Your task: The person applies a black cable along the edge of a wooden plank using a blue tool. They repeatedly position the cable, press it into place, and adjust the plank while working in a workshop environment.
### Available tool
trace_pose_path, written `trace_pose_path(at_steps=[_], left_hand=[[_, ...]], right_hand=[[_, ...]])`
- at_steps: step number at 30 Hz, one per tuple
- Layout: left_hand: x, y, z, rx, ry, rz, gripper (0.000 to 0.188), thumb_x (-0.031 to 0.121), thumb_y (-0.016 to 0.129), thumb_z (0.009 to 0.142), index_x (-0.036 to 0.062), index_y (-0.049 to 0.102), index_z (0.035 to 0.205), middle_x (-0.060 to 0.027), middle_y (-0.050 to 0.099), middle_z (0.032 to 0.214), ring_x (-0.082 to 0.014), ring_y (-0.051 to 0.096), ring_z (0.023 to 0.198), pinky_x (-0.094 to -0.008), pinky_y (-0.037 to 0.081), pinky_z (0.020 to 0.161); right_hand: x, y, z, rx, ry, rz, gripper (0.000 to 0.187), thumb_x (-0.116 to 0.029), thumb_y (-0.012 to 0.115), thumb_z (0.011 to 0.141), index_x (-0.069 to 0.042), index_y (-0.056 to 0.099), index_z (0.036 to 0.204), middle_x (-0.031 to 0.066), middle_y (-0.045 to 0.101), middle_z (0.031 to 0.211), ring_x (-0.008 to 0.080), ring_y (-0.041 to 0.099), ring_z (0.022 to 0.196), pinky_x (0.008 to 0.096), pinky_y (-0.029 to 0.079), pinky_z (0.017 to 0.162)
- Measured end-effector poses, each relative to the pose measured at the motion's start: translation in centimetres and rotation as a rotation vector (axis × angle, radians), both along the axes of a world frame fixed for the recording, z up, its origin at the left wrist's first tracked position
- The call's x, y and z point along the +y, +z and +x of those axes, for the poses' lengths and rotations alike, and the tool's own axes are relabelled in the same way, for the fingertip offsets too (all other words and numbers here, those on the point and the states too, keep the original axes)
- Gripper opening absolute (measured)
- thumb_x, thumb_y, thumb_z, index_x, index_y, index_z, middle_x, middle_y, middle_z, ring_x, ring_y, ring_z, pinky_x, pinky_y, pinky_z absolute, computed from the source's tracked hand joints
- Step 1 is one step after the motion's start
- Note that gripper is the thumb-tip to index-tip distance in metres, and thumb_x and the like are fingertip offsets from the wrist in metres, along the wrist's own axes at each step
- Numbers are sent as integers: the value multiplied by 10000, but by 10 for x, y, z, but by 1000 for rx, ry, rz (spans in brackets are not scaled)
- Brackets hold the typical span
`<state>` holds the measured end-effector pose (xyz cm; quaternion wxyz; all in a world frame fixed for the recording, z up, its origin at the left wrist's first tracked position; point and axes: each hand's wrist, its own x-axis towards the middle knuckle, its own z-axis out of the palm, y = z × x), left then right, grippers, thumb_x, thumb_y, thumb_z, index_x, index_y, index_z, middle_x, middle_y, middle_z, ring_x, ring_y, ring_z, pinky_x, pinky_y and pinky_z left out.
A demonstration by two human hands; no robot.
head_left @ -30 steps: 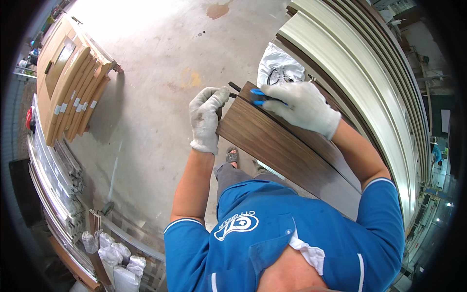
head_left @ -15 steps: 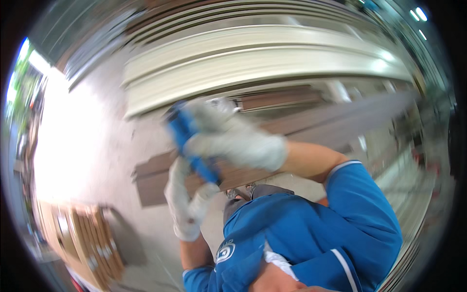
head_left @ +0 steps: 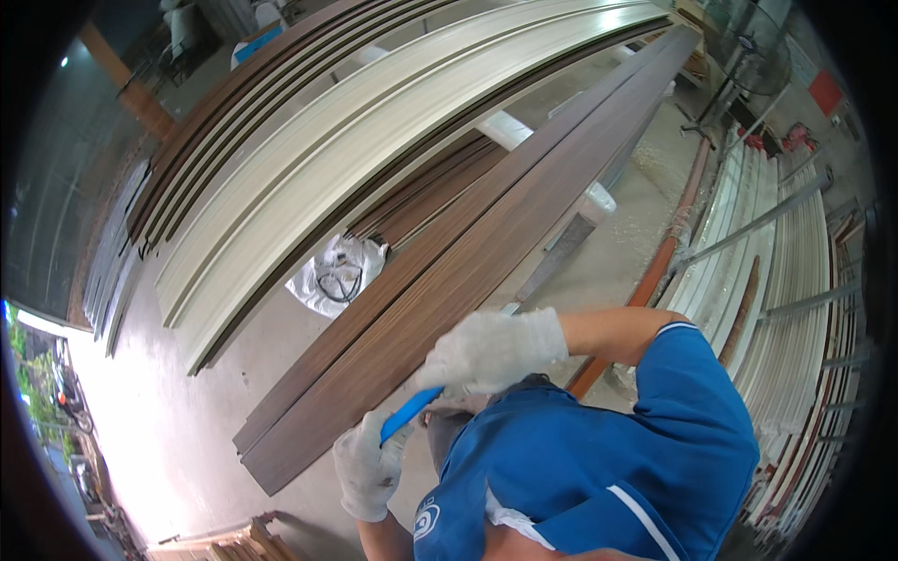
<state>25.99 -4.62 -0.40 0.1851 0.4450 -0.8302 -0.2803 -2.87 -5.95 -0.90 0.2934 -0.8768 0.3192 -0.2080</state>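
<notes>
A slim blue tool (head_left: 411, 414) spans the gap between my gloved hands, in front of my body. Its kind is hard to tell, since fingers cover both ends. My left hand (head_left: 370, 465), in a white work glove with small dark smudges, is closed round the lower end. Over the upper end closes my right hand (head_left: 493, 352), also white-gloved. Just beyond them two long brown wood-grain planks (head_left: 449, 252) lie side by side on supports, running from near left to far right. Part of the nearer plank's edge is hidden behind my right glove.
Long cream panels (head_left: 374, 122) lie beyond the planks, with dark brown strips (head_left: 224, 122) behind. A white plastic bag (head_left: 339, 273) holds dark cord. White lengths (head_left: 786, 309) are stacked at right near a standing fan (head_left: 756, 65). Cardboard-coloured pieces (head_left: 220, 544) stand at the lower left.
My view has turned, so the planks and panels now slant up to the right. Both hands have come down nearer my body, still on the blue tool, which shows less.
</notes>
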Motion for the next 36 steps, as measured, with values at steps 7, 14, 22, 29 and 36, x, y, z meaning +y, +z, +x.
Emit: trace_pose_path(at_steps=[7, 14, 22, 29, 36], left_hand=[[-19, 0, 76, -49, -62, -303, 460, 250, 911, 789, 28, 723, 1146, -167, 748, 977, -297, 724, 883, -406, 554, 765], [-9, -51, 307, 540, 702, -280, 546, 399, 694, 1030, -47, 635, 1339, -228, 699, 1259, -312, 675, 1133, -409, 573, 1001], [-13, -126, 406, 719, 812, 98, 810, 500, 817, 894, -61, 569, 1424, -165, 639, 1304, -278, 608, 1144, -415, 497, 989], [-21, -38, 385, 825, 180, 124, 667, 435, 761, 963, -56, 602, 1384, -173, 677, 1268, -272, 647, 1087, -388, 531, 920], [-32, -90, 377, 1005, 614, 163, 452, 229, 573, 1111, -34, 561, 1477, -148, 666, 1369, -236, 647, 1183, -384, 526, 1014]], right_hand=[[40, -33, 62, -232, -116, 197, 500, -176, 677, 997, -126, 553, 1479, 185, 722, 983, 380, 730, 947, 481, 574, 804], [57, -51, 192, -487, -343, 509, 462, -343, 675, 1063, -74, 564, 1421, 90, 682, 885, 196, 696, 785, 346, 544, 674], [65, -33, 319, -973, -447, 993, 394, -344, 684, 1069, -34, 601, 1298, -13, 603, 839, 61, 583, 702, 244, 466, 591], [59, -8, 358, -815, -409, 1021, 372, -261, 690, 1066, -24, 613, 1342, -9, 651, 893, 62, 629, 763, 244, 507, 650], [71, 2, 366, -788, -430, 943, 401, -312, 665, 1079, 0, 588, 1320, 37, 654, 865, 88, 614, 712, 241, 508, 621]])
